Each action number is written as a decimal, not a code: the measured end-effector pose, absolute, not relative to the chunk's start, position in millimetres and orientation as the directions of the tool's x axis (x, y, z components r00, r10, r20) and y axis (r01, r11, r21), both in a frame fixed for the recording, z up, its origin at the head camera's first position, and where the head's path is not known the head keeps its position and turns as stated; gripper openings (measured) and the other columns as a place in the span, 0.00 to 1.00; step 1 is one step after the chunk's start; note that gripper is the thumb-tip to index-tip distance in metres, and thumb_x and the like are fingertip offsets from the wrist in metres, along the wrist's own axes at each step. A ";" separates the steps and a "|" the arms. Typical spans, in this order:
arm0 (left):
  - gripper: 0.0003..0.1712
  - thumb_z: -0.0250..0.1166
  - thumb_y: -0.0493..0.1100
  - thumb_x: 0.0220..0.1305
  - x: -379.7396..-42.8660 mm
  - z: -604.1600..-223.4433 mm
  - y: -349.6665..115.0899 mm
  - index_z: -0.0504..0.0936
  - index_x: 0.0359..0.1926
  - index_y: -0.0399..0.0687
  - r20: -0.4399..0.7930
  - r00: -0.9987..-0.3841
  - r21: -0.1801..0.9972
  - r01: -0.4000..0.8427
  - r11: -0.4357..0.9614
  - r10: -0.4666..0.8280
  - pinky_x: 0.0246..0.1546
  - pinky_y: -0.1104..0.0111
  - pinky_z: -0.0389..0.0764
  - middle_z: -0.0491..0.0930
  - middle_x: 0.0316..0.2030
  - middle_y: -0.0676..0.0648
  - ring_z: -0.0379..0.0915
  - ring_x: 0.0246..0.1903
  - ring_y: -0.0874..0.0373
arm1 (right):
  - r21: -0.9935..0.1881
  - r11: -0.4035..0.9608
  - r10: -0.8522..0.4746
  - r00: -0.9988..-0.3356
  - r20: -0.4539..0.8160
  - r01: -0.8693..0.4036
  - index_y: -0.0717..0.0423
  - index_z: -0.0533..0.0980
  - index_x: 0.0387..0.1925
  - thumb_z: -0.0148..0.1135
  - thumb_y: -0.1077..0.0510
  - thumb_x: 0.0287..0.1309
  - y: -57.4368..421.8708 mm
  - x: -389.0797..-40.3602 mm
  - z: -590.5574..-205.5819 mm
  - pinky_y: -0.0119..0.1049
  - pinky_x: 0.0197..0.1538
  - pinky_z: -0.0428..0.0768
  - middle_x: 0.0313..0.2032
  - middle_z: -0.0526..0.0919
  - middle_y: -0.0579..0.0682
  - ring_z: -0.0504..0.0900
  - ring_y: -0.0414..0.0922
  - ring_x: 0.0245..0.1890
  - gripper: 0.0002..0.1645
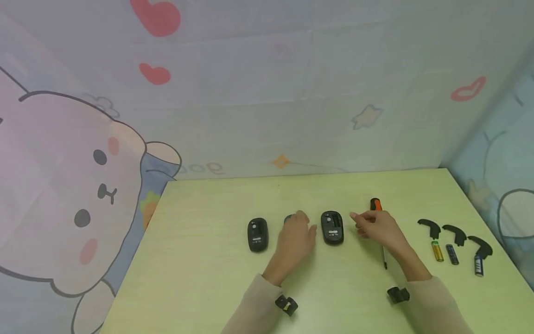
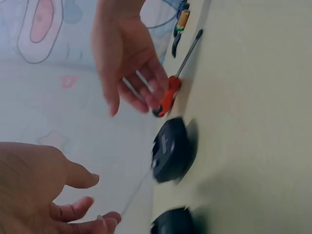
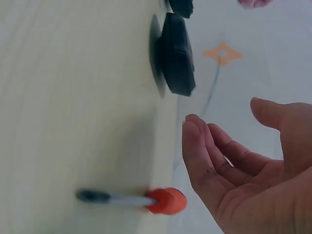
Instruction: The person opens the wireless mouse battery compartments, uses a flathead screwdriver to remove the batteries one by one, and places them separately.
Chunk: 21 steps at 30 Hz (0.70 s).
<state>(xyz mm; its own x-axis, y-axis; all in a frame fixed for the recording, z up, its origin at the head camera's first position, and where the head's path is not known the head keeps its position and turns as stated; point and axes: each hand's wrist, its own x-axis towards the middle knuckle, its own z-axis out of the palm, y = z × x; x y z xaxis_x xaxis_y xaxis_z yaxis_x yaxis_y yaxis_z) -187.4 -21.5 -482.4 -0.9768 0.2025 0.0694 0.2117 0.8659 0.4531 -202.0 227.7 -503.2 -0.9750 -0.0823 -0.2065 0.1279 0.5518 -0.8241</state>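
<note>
Three black computer mice lie in a row on the table, undersides up where they show. My left hand (image 1: 294, 239) hovers over the middle mouse (image 1: 288, 218) and hides most of it; its fingers are loosely bent in the left wrist view. To its left lies another mouse (image 1: 257, 234). Between my hands is the third mouse (image 1: 332, 227), its battery slot uncovered. My right hand (image 1: 377, 227) is above an orange and black screwdriver (image 1: 377, 205), partly covering it. Nothing sits in the right fingers (image 3: 195, 141), which are relaxed, with the thumb apart.
At the right of the table (image 1: 200, 278) lie three curved black pieces (image 1: 455, 234). In front of them are a yellow-green battery (image 1: 437, 251), a dark battery (image 1: 452, 254) and a silver-blue battery (image 1: 478, 266). A printed cloth (image 1: 250, 93) hangs behind the table's back edge.
</note>
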 end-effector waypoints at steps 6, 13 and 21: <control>0.14 0.58 0.48 0.71 -185.2 -463.6 -56.9 0.78 0.46 0.42 0.223 -0.952 0.363 0.279 0.889 0.208 0.20 0.78 0.68 0.78 0.34 0.48 0.69 0.29 0.61 | -0.764 0.641 -0.017 -0.994 -0.112 0.075 0.60 0.78 0.52 0.51 0.27 0.63 242.6 -195.1 -487.9 0.36 0.35 0.82 0.43 0.87 0.61 0.86 0.52 0.40 0.41; 0.22 0.56 0.55 0.72 -186.0 -440.5 -94.6 0.78 0.55 0.43 0.363 -0.909 0.229 0.299 0.926 0.204 0.23 0.67 0.81 0.80 0.46 0.43 0.77 0.43 0.51 | -0.703 0.711 0.102 -0.993 0.059 0.032 0.59 0.78 0.54 0.43 0.29 0.68 260.7 -187.5 -466.7 0.44 0.35 0.80 0.45 0.86 0.62 0.82 0.59 0.46 0.40; 0.39 0.53 0.68 0.68 -192.6 -428.3 -146.3 0.72 0.64 0.42 0.393 -0.900 0.186 0.277 0.943 0.187 0.37 0.52 0.86 0.75 0.60 0.37 0.74 0.58 0.41 | -0.654 0.756 0.113 -0.984 0.141 -0.007 0.67 0.54 0.72 0.57 0.33 0.63 292.5 -183.6 -461.2 0.68 0.57 0.69 0.64 0.67 0.73 0.66 0.71 0.63 0.53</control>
<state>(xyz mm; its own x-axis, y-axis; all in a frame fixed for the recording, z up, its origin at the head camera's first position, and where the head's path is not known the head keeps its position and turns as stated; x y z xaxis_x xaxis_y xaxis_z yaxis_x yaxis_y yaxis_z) -192.6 -146.3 -428.3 -0.9001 0.1870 0.3935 0.2770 0.9427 0.1857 -183.6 292.5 -461.2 -0.9836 0.1128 0.1405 -0.0068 0.7563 -0.6542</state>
